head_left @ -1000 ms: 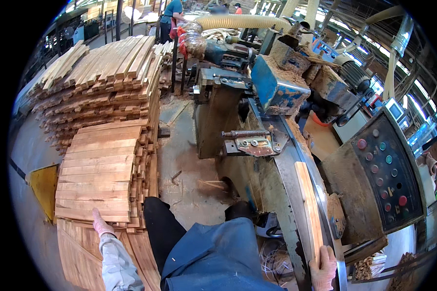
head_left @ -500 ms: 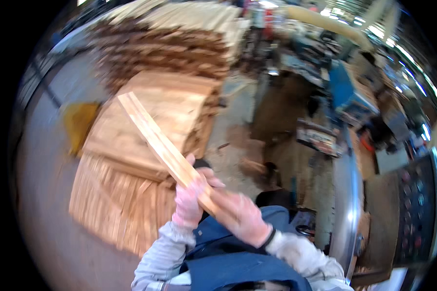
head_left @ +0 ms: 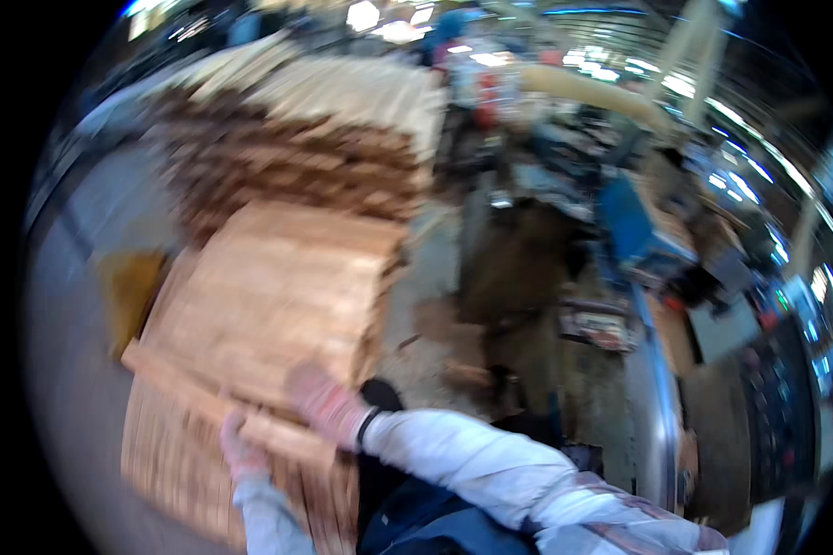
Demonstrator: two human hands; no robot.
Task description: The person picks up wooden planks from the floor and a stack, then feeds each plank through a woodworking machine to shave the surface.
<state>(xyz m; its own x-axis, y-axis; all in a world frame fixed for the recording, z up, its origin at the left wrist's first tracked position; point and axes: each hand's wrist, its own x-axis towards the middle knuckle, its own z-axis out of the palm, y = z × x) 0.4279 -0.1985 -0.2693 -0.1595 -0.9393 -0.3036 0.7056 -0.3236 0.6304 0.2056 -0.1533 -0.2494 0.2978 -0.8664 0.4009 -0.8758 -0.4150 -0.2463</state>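
Observation:
The picture is blurred by motion. Both my gloved hands hold one long wooden strip (head_left: 185, 393) that lies across the front of a low stack of wooden strips (head_left: 278, 296). My left hand (head_left: 241, 449) grips it from below near its middle. My right hand (head_left: 329, 407), in a pinkish glove with a light sleeve behind it, presses on it just to the right. The strip runs up and left from my hands, low over the stack.
A taller, rougher pile of wood strips (head_left: 324, 120) stands behind the low stack. A woodworking machine (head_left: 620, 240) with blue parts and a long metal rail (head_left: 652, 398) fills the right. A yellow object (head_left: 130, 287) lies left of the stack.
The strip has come down from in front of my chest to the low stack on my left, with both hands still on it. The view has swung left.

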